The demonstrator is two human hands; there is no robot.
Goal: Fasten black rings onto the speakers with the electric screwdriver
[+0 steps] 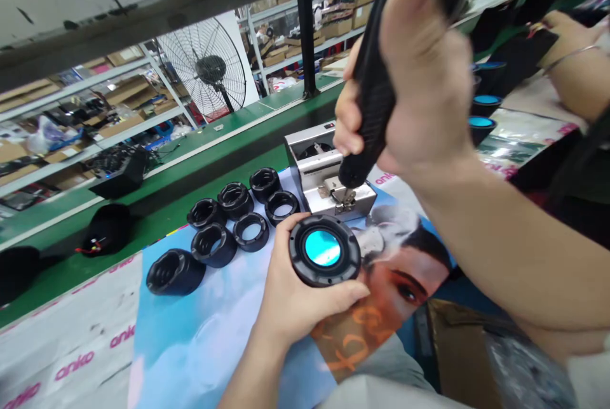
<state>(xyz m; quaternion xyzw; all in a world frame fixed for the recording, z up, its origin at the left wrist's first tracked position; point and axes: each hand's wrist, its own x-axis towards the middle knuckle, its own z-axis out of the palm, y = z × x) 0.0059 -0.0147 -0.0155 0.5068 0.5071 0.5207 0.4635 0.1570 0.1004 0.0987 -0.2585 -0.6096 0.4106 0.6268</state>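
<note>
My left hand (298, 295) is wrapped round a round black housing (298, 263) with a shiny blue disc (323, 248) in its middle, its face turned up towards me. A black electric screwdriver (374, 98) is gripped in my right hand (419, 79), which is slightly blurred. The screwdriver points down, and its tip is at the front outlet of a silver metal screw feeder (333, 174). Whether the tip carries a screw is too small to make out. Left of the feeder, several black rings (251, 231) stand in rough rows on the printed sheet.
A printed poster sheet (204, 333) covers the green workbench (248, 129). At right, another person's hand (569, 37) is near black parts with blue discs (486, 101). A metal beam (143, 9) crosses overhead. Behind stand a fan (210, 69) and shelves with boxes. A cardboard box (457, 352) sits below right.
</note>
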